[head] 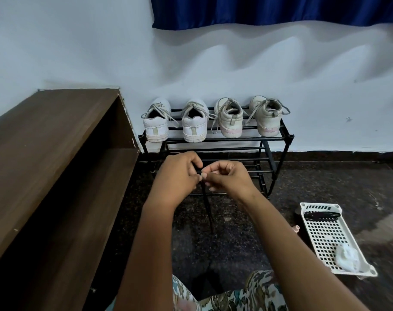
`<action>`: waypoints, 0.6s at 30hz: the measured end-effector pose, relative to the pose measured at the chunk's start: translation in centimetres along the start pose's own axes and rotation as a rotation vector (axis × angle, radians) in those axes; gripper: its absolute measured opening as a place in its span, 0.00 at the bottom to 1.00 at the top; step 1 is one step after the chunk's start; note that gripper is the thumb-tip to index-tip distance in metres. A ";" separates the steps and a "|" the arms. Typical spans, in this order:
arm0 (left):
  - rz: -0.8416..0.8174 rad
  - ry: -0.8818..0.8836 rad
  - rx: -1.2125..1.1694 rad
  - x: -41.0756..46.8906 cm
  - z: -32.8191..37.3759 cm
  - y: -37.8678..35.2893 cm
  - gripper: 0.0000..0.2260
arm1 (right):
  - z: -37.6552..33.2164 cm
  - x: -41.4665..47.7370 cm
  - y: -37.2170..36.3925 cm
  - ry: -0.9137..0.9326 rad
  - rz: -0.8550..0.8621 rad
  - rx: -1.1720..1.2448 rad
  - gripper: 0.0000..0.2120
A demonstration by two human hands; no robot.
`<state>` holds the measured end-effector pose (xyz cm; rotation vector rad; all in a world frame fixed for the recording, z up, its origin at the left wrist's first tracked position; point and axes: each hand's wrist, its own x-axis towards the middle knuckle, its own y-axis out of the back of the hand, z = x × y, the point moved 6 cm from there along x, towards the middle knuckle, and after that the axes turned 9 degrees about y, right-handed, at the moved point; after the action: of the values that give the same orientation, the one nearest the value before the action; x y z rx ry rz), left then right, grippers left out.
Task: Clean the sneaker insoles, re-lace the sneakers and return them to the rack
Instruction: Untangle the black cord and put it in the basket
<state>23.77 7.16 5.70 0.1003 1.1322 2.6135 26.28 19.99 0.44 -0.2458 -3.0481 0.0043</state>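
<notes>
My left hand and my right hand meet in front of me, both pinching a black shoelace that hangs down from the fingers toward the floor. Beyond them a black metal shoe rack stands against the wall. On its top shelf sit a pair of white sneakers on the left and a pair of cream sneakers with pink soles on the right, heels toward me, laces loose. No insole is visible.
A white perforated plastic tray lies on the dark floor at right, holding more black laces and a white cloth. A brown wooden shelf unit fills the left. My patterned trouser legs are below.
</notes>
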 end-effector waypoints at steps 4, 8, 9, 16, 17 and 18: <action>0.024 -0.033 -0.008 0.4 0.3 -0.5 0.10 | 0.0 -0.2 -0.4 -0.099 -0.087 0.307 0.10; 0.063 -0.057 -0.010 0.5 0.3 -0.4 0.11 | -0.2 -0.1 0.5 -0.064 -0.061 0.375 0.11; 0.064 -0.067 -0.009 0.5 0.4 -0.4 0.11 | -0.3 0.0 0.7 -0.050 -0.031 0.346 0.10; 0.029 -0.083 -0.078 0.5 0.8 -0.8 0.14 | -1.0 0.1 1.7 0.142 0.048 -0.022 0.05; 0.019 -0.083 -0.086 0.5 0.9 -0.7 0.14 | -1.1 0.1 1.7 0.149 0.026 -0.027 0.05; 0.004 -0.085 -0.094 0.4 0.9 -0.7 0.15 | -1.0 0.2 1.7 0.145 -0.003 -0.023 0.04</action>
<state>23.67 8.34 5.81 0.1917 0.9803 2.6344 26.49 21.71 1.39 -0.2325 -2.9054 -0.0464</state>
